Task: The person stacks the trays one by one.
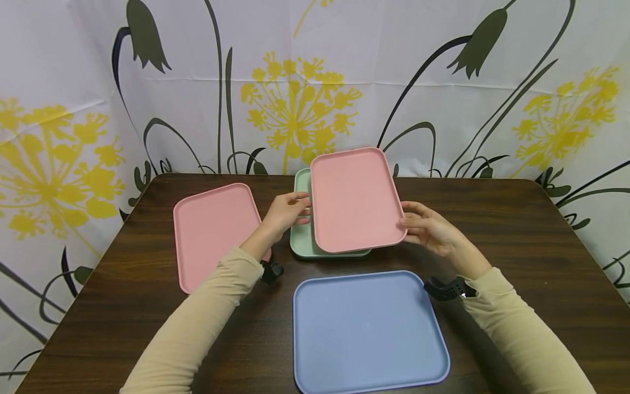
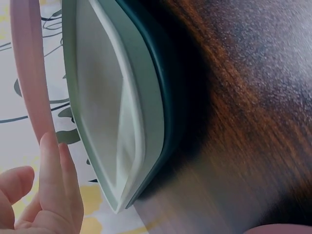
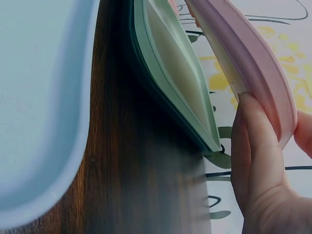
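Note:
A pink rectangular tray (image 1: pixel 356 200) is raised and tilted above a light green tray (image 1: pixel 301 238) at the table's back middle. My right hand (image 1: pixel 430 232) pinches its right edge, with fingers beneath and thumb on the other side, as the right wrist view shows. At its left edge my left hand (image 1: pixel 285 212) has extended fingers; in the left wrist view a fingertip appears to touch the pink rim (image 2: pixel 31 73), while the thumb stands apart. Under the light green tray lies a dark green one (image 2: pixel 173 92), mostly hidden from the head view.
Another pink tray (image 1: pixel 214 232) lies on the left of the dark wooden table (image 1: pixel 517 262), partly behind my left arm. A larger blue tray (image 1: pixel 369 328) lies in front of the green ones. A flower-patterned cloth (image 1: pixel 315 33) hangs behind the table.

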A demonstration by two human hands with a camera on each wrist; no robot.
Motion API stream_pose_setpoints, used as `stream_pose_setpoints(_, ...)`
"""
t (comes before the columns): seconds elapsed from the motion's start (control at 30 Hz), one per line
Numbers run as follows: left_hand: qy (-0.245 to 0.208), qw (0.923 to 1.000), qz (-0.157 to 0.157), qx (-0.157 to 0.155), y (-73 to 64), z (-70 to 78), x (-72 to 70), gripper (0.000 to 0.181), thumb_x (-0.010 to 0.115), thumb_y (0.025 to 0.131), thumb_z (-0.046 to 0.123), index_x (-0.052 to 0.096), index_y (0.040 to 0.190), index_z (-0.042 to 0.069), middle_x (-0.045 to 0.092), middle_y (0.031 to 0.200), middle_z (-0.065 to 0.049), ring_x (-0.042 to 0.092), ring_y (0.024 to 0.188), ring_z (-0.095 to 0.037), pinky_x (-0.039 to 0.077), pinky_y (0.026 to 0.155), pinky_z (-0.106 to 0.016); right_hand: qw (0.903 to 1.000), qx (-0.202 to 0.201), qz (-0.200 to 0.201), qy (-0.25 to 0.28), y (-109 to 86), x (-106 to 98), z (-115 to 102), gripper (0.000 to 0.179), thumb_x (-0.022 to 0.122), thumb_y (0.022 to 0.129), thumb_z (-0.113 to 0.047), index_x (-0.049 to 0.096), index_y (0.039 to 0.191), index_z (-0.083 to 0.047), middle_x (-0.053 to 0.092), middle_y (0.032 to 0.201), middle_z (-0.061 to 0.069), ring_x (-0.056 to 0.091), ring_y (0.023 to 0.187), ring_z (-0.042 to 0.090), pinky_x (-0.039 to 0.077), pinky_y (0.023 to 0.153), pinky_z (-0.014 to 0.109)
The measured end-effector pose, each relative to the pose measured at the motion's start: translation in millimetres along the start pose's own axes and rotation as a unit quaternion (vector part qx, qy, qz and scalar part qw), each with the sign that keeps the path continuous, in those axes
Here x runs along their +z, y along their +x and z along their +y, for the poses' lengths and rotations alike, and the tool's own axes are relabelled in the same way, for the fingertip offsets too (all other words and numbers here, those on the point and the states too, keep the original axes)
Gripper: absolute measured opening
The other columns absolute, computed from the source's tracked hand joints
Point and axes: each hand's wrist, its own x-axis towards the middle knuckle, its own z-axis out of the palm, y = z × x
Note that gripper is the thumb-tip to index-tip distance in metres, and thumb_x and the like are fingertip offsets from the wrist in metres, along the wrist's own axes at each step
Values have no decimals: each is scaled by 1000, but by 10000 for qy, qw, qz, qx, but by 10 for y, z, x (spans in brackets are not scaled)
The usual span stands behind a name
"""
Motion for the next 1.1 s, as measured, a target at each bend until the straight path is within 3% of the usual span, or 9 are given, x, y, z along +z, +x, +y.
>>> stream_pose_setpoints(0.23, -9, 9999, -118, -41, 9, -9, 6, 43, 47, 100, 14, 45, 141, 1, 55, 134, -21, 63, 105, -23, 58, 78, -21, 10000, 18, -3, 7, 24, 21, 24, 34, 44, 94, 9, 39, 117, -14, 62, 96, 0, 67, 81, 11, 60, 73, 24)
stream_pose_setpoints(0.43, 169, 9998, -131, 51, 17, -17, 1, 47, 54, 95, 7, 44, 141, 0, 56, 132, -24, 64, 92, -12, 58, 74, -19, 10000, 15, -5, -13, 38, 25, 45, 34, 43, 93, 10, 40, 117, -15, 61, 96, 0, 67, 81, 11, 60, 73, 25)
stream_pose_setpoints(0.77, 125, 9998, 77, 101, 29, -21, -5, 53, 60, 88, -2, 47, 139, 0, 58, 130, -25, 62, 80, -7, 57, 88, -36, 9999, 143, -18, -96, 78, 43, 67, 38, 43, 91, 12, 38, 116, -17, 63, 96, -1, 68, 82, 12, 60, 74, 25)
stream_pose_setpoints(1.1, 195, 9992, 226, 263, 32, -47, -35, 54, 59, 86, -4, 47, 139, 0, 58, 127, -28, 60, 72, -3, 59, 72, -23, 9985, 227, -98, -481, 111, 64, 80, 41, 47, 91, 11, 35, 119, -16, 67, 97, -4, 68, 85, 11, 59, 76, 25)
